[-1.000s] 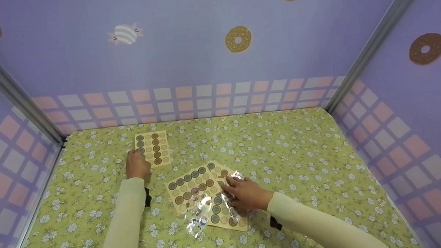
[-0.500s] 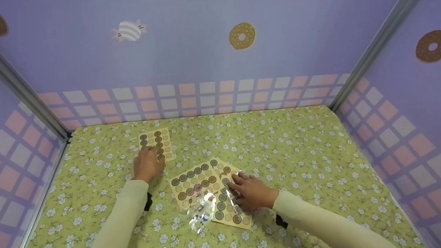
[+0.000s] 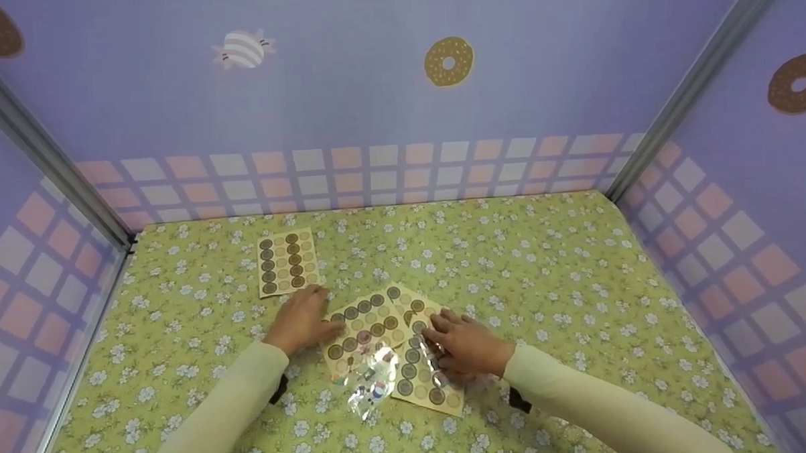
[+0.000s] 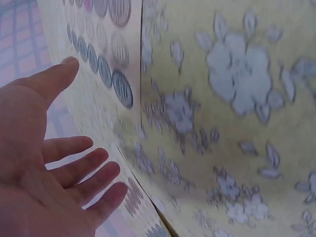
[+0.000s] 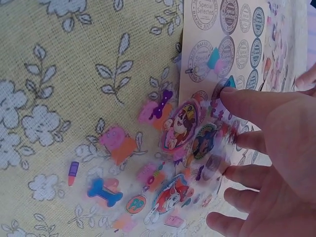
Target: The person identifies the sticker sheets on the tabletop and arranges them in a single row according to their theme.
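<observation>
Three cream sheets of round stickers lie on the cloth in the head view: a back-left sheet (image 3: 287,263), a middle sheet (image 3: 372,311) and a right sheet (image 3: 427,380). The middle and right ones overlap. Clear sticker sheeting with cartoon figures (image 5: 180,126) lies across those two, its glare hiding parts. My left hand (image 3: 304,320) is between the back-left and middle sheets, thumb apart and fingers loosely extended, holding nothing. Over the right sheet, my right hand (image 3: 473,346) has spread, slightly bent fingers at the clear sheeting; whether every fingertip touches is unclear.
A flowered yellow-green cloth (image 3: 545,275) covers the table. Purple walls with a checked band (image 3: 401,173) enclose the back and both sides, with metal posts (image 3: 693,82) at the corners.
My left hand has come off the back-left sheet and moved right and nearer, to the middle sheet's left edge. My right hand stays over the right sheet. The head view has shifted slightly.
</observation>
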The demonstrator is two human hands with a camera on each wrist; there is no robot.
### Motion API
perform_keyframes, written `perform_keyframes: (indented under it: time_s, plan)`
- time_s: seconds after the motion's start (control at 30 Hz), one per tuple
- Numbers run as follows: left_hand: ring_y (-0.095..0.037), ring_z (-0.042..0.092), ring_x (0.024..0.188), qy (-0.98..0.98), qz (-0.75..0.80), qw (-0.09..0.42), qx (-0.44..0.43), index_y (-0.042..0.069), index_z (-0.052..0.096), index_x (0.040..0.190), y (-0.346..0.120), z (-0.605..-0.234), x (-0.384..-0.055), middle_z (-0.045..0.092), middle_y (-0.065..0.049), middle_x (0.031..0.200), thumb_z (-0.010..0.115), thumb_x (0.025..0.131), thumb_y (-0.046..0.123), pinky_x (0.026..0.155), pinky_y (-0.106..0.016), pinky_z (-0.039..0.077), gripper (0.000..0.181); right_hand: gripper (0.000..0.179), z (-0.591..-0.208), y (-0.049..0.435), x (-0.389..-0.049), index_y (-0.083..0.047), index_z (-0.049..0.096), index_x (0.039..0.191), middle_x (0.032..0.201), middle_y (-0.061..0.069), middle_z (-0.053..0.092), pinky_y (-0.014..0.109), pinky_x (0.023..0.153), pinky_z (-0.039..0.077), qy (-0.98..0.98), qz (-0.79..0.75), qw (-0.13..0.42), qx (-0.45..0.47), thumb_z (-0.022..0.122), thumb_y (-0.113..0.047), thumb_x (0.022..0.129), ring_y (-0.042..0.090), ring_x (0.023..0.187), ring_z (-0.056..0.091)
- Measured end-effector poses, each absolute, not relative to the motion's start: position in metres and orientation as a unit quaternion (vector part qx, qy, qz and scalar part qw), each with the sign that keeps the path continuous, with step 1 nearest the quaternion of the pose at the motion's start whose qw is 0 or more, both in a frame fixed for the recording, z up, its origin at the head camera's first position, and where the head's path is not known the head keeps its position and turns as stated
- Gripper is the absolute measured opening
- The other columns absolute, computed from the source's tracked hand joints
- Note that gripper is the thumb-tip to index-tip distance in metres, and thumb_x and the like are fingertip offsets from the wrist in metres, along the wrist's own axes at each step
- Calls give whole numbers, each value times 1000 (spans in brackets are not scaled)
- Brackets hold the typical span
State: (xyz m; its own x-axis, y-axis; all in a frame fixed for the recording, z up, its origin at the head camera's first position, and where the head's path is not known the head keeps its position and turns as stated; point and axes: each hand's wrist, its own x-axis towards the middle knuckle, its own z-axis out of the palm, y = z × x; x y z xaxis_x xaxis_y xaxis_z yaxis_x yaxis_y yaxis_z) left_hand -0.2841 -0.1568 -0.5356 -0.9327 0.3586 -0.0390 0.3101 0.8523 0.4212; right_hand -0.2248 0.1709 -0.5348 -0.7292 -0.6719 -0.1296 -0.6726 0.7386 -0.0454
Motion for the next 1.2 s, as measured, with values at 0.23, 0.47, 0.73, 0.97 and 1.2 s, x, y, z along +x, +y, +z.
perform_keyframes:
  time_s: [0.23, 0.47, 0.73, 0.97, 1.2]
  plan:
    - [-35, 56, 109, 957, 191, 93, 199, 0, 53, 133, -135, -536, -267, 55, -18, 123, 77, 79, 41, 88, -52, 49, 71, 58, -535, 160, -228, -10, 41, 146, 150, 18, 40, 51, 110, 38, 937, -30, 78, -340, 57, -37, 97, 41, 138, 39]
    - [-34, 54, 100, 963, 168, 86, 192, 0, 55, 122, -128, -542, -268, 52, -22, 116, 82, 74, 37, 78, -52, 49, 66, 59, -536, 144, -233, -13, 38, 147, 154, 15, 35, 54, 107, 40, 942, -41, 108, -314, 54, -41, 98, 34, 139, 40]
    - [-39, 52, 112, 959, 212, 123, 143, -3, 48, 136, -133, -538, -278, 52, -25, 123, 88, 67, 40, 94, -54, 45, 91, 54, -539, 128, -239, -13, 39, 146, 150, 15, 39, 52, 102, 45, 937, -59, 107, -328, 54, -36, 99, 35, 134, 45]
    - [-24, 52, 81, 930, 306, 176, 104, 0, 56, 107, -142, -544, -285, 50, -10, 93, 90, 66, 31, 71, -39, 46, 61, 52, -538, 123, -242, -13, 41, 145, 148, 14, 40, 46, 92, 51, 937, -82, 112, -321, 54, -33, 99, 29, 110, 60]
    - [-14, 47, 60, 842, 492, 211, 61, 5, 56, 84, -157, -548, -289, 54, -3, 74, 61, 96, 25, 57, -29, 42, 24, 48, -540, 121, -247, -8, 44, 141, 139, 13, 45, 38, 76, 51, 927, -129, 100, -339, 55, -30, 99, 22, 92, 59]
